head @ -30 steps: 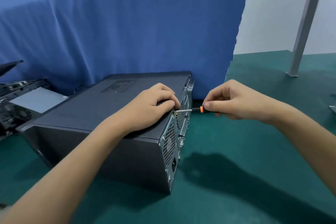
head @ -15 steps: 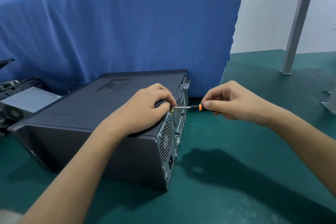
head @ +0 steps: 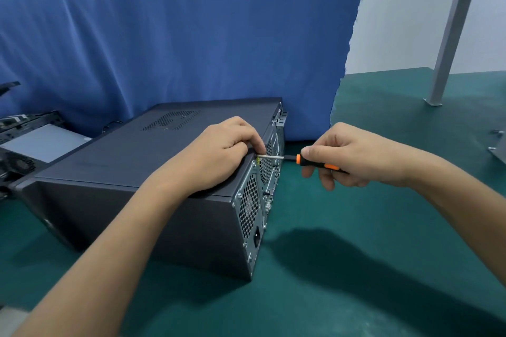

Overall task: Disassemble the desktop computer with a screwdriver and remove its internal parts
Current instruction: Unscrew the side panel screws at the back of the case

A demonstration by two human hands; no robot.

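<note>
Right hand [head: 353, 157] has slid back along the screwdriver [head: 299, 159], pinching its handle. The tip meets the rear top edge of the case [head: 131, 164], just beside left hand [head: 219, 150] gripping that edge. Tilting could slip the tip into those fingers.

Blue cloth backdrop [head: 191, 35] hangs across most of the back, wrinkled, with its right edge ragged against a plain white wall [head: 405, 22]. The desk [head: 356, 268] has a dark green matte top and runs back to the wall on the right. A grey metal post [head: 454, 24] leans up out of frame at far right, its foot plate [head: 433, 101] flat on the green. A grey metal bracket [head: 497, 145] is cut off at the right edge. At far left, dark open hardware with a pale grey box [head: 43, 142] sits against the cloth. Light is soft and even from above, and dark shadows lie on the green in the foreground.
</note>
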